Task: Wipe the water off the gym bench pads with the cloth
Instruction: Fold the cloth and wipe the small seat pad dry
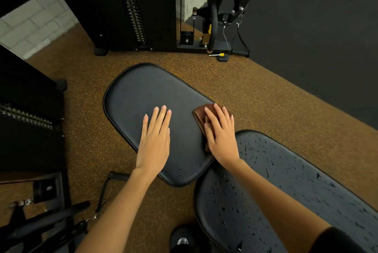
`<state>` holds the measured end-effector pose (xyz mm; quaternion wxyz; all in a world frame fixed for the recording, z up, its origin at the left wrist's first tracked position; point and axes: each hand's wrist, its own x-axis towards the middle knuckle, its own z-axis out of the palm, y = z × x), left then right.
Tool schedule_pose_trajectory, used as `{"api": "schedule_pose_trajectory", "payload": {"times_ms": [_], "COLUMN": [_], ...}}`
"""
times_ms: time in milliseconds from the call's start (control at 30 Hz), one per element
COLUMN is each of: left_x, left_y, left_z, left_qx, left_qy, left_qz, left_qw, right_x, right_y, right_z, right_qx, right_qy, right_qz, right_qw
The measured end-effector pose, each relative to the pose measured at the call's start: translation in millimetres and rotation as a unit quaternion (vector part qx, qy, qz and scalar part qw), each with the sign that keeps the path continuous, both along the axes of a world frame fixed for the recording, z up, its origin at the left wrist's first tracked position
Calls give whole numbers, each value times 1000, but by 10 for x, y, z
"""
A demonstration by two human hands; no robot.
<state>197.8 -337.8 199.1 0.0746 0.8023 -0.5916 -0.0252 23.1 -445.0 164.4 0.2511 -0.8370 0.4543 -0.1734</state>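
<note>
A black seat pad [139, 93] lies in the middle of the view; its surface looks mostly dry, with a few drops near its near end. A longer black back pad [286, 187] at the lower right is covered with water drops. My left hand [155, 140] rests flat on the seat pad, fingers spread, holding nothing. My right hand [221, 134] presses flat on a folded brown cloth [201, 112] at the seat pad's right edge. The cloth is largely hidden under the hand.
A black weight stack machine [131, 11] with a yellow pin stands behind the pads. A cable column base [214, 44] is at the back right. More black equipment [30, 119] fills the left. Handles and a cable [61, 218] lie on the brown speckled floor [266, 99].
</note>
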Motion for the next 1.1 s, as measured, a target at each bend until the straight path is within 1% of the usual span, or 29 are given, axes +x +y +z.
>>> {"api": "schedule_pose_trajectory", "payload": {"times_ms": [67,133,267,367,433,533,567,633,700,800,867,900,1000,1033,1100], "left_x": [-9,-15,-1,1,2,12,17,30,47,43,30,31,25,10,-26], "left_y": [5,15,19,21,23,18,20,31,47,59,56,57,58,57,62], "left_z": [6,4,-16,-20,-21,-24,-31,-37,-26,40,85,95,99,104,125], "left_qx": [3,5,2,4,6,5,5,2,-12,-40,-58,-60,-51,-49,-48], "left_qy": [5,7,15,4,0,13,22,53,105,196,248,259,261,262,273], "left_qz": [4,5,1,0,-3,-6,-7,-9,-12,-7,7,11,7,8,13], "left_qw": [1000,1000,1000,1000,1000,1000,1000,999,994,980,967,964,964,964,961], "right_x": [194,397,663,607,579,682,711,687,548,285,227,257,478,541,600], "right_y": [-31,-45,-32,-128,-225,-247,-191,11,254,372,313,318,527,614,755], "right_z": [37,83,177,131,108,143,159,152,121,58,29,28,94,114,156], "right_qx": [24,26,10,-8,-9,37,38,11,-6,-21,-39,-29,34,52,79], "right_qy": [-13,-15,-28,-15,-9,-28,-34,-34,-31,-21,0,2,-36,-49,-64], "right_qz": [-23,-22,46,71,48,-3,5,60,115,140,123,100,22,12,26], "right_qw": [999,999,998,997,999,999,999,998,993,990,992,995,999,997,994]}}
